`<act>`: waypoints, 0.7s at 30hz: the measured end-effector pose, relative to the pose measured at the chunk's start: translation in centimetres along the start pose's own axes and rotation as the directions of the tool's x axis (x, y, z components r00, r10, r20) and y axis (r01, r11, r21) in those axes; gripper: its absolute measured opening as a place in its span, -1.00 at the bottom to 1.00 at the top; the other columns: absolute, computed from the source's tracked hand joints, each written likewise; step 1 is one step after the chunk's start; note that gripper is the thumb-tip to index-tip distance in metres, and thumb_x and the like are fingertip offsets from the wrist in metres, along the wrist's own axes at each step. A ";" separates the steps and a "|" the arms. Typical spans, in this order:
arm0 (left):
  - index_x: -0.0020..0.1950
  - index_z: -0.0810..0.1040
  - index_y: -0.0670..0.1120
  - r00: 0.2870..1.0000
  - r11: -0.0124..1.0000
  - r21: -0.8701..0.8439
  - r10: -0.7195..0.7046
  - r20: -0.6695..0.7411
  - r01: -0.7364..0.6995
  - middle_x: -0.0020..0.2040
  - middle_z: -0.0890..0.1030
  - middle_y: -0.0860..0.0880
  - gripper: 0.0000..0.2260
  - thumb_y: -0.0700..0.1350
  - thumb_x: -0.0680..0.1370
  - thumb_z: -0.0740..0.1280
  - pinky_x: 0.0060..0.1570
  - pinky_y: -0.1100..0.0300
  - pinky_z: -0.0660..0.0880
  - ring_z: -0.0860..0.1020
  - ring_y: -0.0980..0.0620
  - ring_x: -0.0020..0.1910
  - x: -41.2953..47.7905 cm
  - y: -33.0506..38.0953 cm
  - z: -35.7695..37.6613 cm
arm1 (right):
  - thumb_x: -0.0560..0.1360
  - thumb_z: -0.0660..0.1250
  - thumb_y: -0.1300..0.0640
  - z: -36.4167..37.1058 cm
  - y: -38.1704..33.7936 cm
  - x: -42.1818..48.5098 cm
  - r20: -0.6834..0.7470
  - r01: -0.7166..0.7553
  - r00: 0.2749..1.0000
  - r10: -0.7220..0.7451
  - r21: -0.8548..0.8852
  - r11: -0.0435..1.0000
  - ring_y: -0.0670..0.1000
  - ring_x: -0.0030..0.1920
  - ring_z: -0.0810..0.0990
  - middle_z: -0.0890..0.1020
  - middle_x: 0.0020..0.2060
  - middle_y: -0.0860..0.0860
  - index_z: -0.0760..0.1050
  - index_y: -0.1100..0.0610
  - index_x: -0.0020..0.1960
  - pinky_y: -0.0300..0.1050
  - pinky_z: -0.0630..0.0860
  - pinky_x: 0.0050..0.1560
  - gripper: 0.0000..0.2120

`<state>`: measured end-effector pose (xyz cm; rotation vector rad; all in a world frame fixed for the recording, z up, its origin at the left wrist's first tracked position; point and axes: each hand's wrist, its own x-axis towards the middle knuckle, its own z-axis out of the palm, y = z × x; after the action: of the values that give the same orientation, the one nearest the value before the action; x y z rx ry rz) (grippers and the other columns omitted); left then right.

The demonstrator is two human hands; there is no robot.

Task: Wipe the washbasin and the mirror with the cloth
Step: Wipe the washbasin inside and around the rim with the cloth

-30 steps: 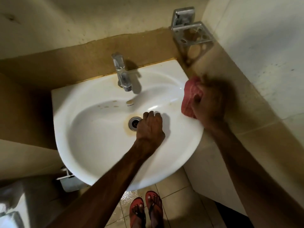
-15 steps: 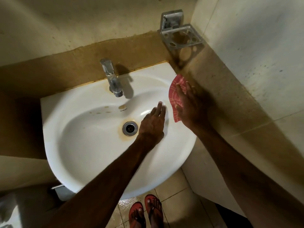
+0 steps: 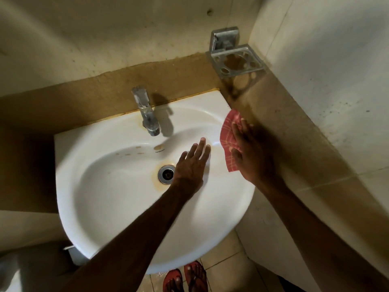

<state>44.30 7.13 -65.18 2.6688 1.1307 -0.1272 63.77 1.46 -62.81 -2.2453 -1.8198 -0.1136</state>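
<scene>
Cloth [image 3: 228, 142] is pressed flat on the washbasin [image 3: 101, 207] rim under the spread right hand [image 3: 252, 157]; beside it, the left hand [image 3: 192, 165] is held open, empty.

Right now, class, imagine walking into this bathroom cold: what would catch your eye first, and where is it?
The red checked cloth stands out, pressed flat under the right hand on the right rim of the white washbasin. Next comes the left hand, spread open inside the bowl beside the drain, which has a brownish stain around it. Red sandals show on the floor below.
</scene>
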 end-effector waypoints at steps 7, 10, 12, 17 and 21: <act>0.64 -0.09 -0.09 0.998 0.999 0.008 0.038 0.047 -0.039 0.64 -0.22 -0.09 -0.15 -0.34 0.47 0.31 0.33 0.03 0.41 0.05 -0.15 0.62 0.5 -0.5 -0.3 | 0.66 0.14 -0.07 1.1 0.0 3.0 -0.041 0.082 0.995 -0.089 -0.143 0.986 0.25 0.61 0.23 0.28 0.61 0.16 0.19 0.13 0.64 0.20 0.24 0.57 -0.40; 0.64 -0.07 -0.10 0.998 0.999 -0.016 0.031 0.054 -0.030 0.64 -0.21 -0.09 -0.22 -0.39 0.51 0.21 0.26 0.03 0.46 0.04 -0.15 0.62 0.5 -0.3 -0.6 | 0.64 0.19 -0.07 1.3 -0.4 5.5 -0.038 0.098 0.994 -0.100 -0.065 0.993 0.24 0.60 0.25 0.31 0.60 0.16 0.24 0.13 0.62 0.21 0.24 0.59 -0.40; 0.64 -0.08 -0.10 0.998 0.999 -0.023 0.029 0.059 -0.027 0.64 -0.21 -0.08 -0.25 -0.41 0.53 0.18 0.23 0.01 0.49 0.03 -0.14 0.63 0.6 -0.3 -0.7 | 0.64 0.15 -0.10 1.2 -0.6 7.3 -0.023 0.108 0.994 -0.108 0.011 0.994 0.23 0.60 0.25 0.32 0.59 0.17 0.27 0.15 0.61 0.20 0.18 0.61 -0.40; 0.65 -0.10 -0.06 0.995 0.999 -0.011 0.049 0.087 -0.049 0.65 -0.21 -0.04 -0.26 -0.38 0.56 0.17 0.17 0.02 0.53 0.05 -0.11 0.63 0.9 -0.8 -0.7 | 0.67 -0.03 -0.21 1.6 -1.2 11.4 0.025 0.103 0.994 -0.104 0.041 0.994 0.12 0.64 0.19 0.29 0.61 0.10 0.26 0.09 0.62 0.14 0.15 0.63 -0.38; 0.65 -0.10 -0.02 0.993 0.997 -0.036 0.065 0.098 -0.062 0.65 -0.19 -0.01 -0.26 -0.40 0.57 0.16 0.18 0.00 0.57 0.05 -0.10 0.63 0.9 -1.2 -0.9 | 0.66 0.02 -0.21 1.6 -2.0 11.5 -0.005 0.035 0.999 -0.034 0.039 0.999 0.12 0.63 0.22 0.26 0.62 0.06 0.26 0.02 0.62 0.13 0.24 0.59 -0.40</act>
<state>44.06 8.80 -64.68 2.6343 1.0076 -0.2250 64.15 13.23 -61.62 -2.1859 -1.8426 -0.0885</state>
